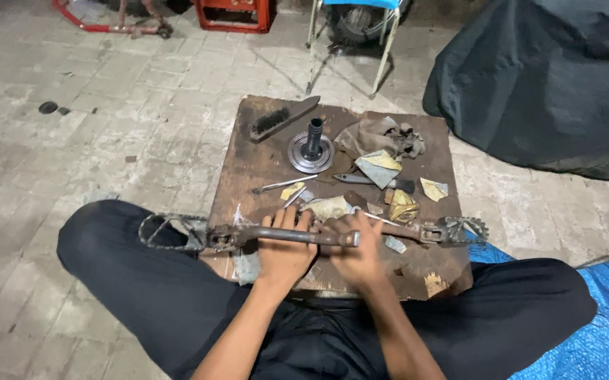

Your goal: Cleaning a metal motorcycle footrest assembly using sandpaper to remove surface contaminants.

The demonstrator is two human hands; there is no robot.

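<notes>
Footrest bar: lying crosswise, left–right, being clasped mid-length by left hand and right hand, both closed around it.

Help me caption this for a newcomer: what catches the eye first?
Both hands, left and right, grip a long rusty footpeg bar laid across the near edge of a low wooden board. Farther back on it stand a round metal hub with an upright shaft and a wire brush, with torn scraps of sandpaper to the right.
</notes>
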